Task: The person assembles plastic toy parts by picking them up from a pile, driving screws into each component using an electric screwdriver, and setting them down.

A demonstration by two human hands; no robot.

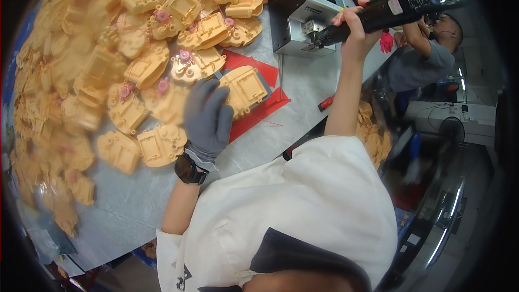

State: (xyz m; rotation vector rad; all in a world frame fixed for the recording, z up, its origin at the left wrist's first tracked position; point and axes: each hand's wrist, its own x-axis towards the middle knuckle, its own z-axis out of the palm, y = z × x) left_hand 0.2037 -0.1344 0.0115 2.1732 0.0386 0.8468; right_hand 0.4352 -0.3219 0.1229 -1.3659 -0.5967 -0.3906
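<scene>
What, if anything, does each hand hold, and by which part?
The right hand grips a black power tool by its body. The gloved left hand is at a yellow casing; whether it grips it cannot be told.

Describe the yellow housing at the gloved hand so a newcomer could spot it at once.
On the grey tabletop, find the red patch right of the heap of yellow parts. The yellow housing lies there, beside the gloved left hand. Unlike its neighbours, it sits over a dark grey plate.
</scene>
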